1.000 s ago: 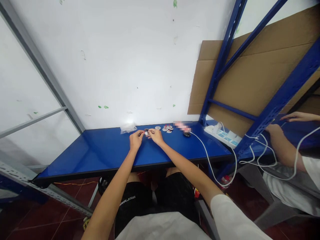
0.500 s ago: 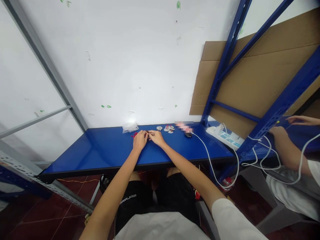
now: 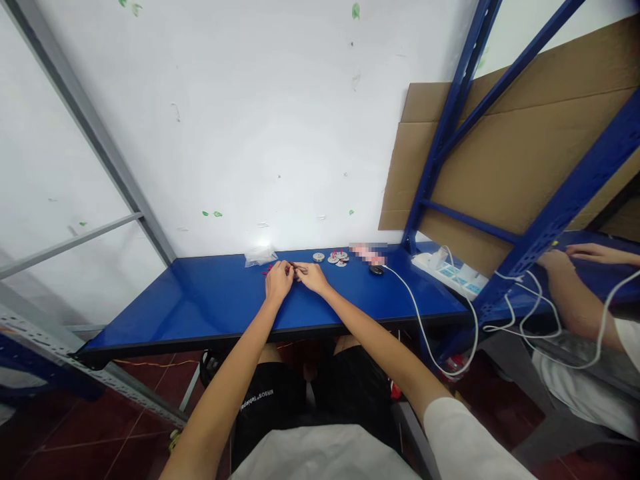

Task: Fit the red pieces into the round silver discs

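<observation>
Over the blue table (image 3: 215,293), my left hand (image 3: 279,280) and my right hand (image 3: 311,275) meet with bent, closed fingertips. Something small and dark seems to sit between them, mostly hidden by the fingers, and I cannot make out its kind. Small red pieces (image 3: 267,271) lie just behind my left hand. Beyond my right hand are a round silvery disc (image 3: 319,257) and a cluster of white discs with red bits (image 3: 339,257).
A clear plastic bag (image 3: 260,255) lies by the wall. To the right are a black oval object (image 3: 377,271) with a white cable (image 3: 415,300) and a power strip (image 3: 450,275). A blue rack post (image 3: 560,200) separates a co-worker's arms (image 3: 575,287) from me.
My fingers have shifted slightly around the small thing between them, and my left hand covers more of the red pieces. The co-worker's far hand has moved left and down.
</observation>
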Demonstrator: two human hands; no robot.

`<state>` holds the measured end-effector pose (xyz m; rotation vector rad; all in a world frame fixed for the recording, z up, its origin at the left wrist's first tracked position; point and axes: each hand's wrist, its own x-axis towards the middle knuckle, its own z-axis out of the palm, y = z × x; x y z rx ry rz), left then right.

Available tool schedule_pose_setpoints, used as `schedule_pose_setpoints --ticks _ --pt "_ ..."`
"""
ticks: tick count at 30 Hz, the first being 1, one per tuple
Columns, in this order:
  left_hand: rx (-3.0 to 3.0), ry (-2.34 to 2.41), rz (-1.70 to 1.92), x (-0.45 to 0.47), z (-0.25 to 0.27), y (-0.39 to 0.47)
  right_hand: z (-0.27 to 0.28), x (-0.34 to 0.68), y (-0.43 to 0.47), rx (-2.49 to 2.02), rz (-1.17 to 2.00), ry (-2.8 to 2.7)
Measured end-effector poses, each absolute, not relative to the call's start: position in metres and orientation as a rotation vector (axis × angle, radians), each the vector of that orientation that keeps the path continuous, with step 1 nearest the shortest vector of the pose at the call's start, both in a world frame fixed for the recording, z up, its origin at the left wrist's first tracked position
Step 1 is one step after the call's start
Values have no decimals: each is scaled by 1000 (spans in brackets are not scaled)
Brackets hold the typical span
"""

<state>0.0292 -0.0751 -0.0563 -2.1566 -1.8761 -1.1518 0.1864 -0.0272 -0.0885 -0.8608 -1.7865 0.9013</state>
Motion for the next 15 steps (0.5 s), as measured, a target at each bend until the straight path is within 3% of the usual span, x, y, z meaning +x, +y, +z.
schedule_pose_setpoints --ticks 15 --pt "-2258 -1831 -1210 24 -60 -68 -82 188 -34 -866 930 -1788"
